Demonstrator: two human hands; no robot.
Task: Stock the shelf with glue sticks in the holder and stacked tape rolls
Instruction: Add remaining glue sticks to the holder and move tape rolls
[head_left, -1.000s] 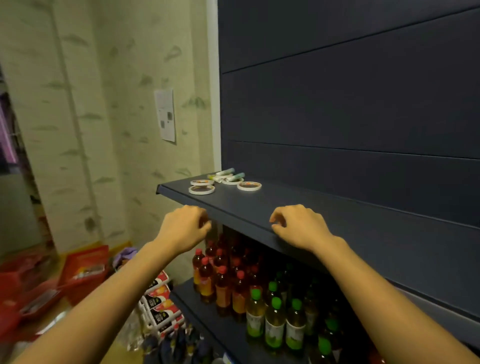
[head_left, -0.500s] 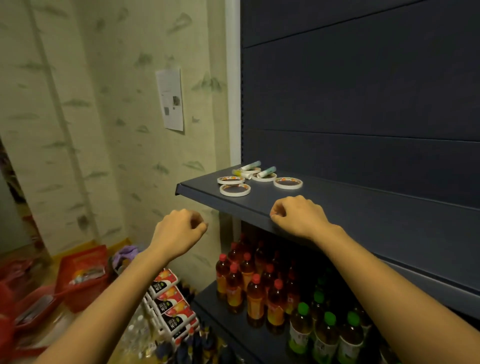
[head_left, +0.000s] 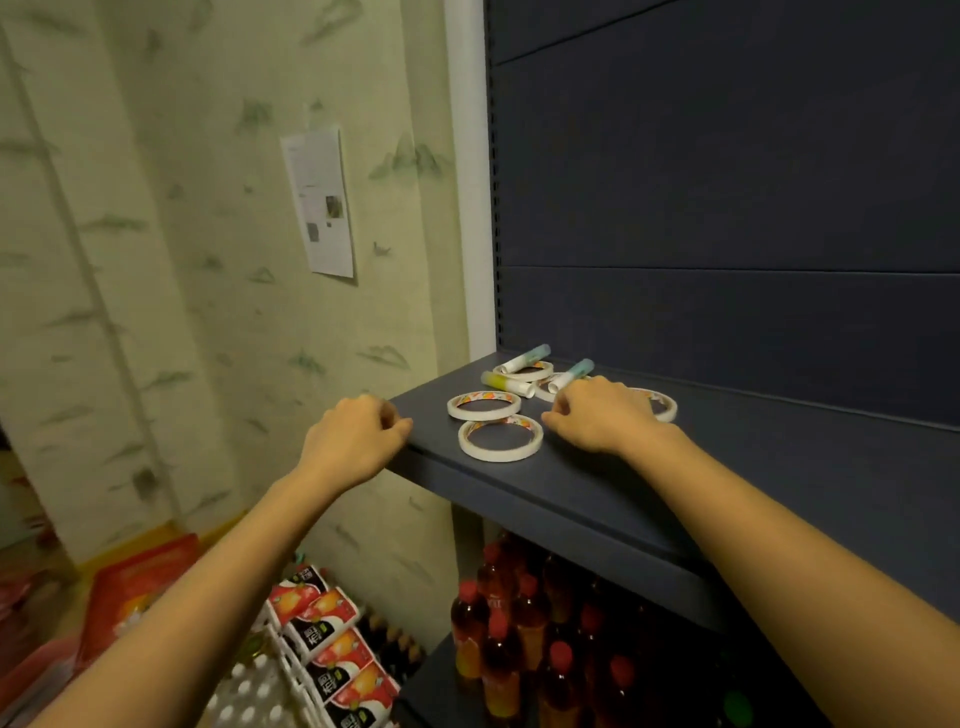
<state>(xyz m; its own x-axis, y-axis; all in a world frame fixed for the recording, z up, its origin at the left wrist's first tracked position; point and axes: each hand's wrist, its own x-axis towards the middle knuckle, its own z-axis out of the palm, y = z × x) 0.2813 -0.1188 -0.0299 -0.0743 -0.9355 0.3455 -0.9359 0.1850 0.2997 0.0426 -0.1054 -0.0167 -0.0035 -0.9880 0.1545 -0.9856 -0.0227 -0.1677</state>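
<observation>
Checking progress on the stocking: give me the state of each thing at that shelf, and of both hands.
Tape rolls: lying flat, spread out, unstacked.
Glue sticks: capped, on their sides, no holder in view.
Left hand: fingers curled, empty, at the shelf corner.
Right hand: fingers curled among the rolls; grip unclear.
Bottles: upright, capped, below.
</observation>
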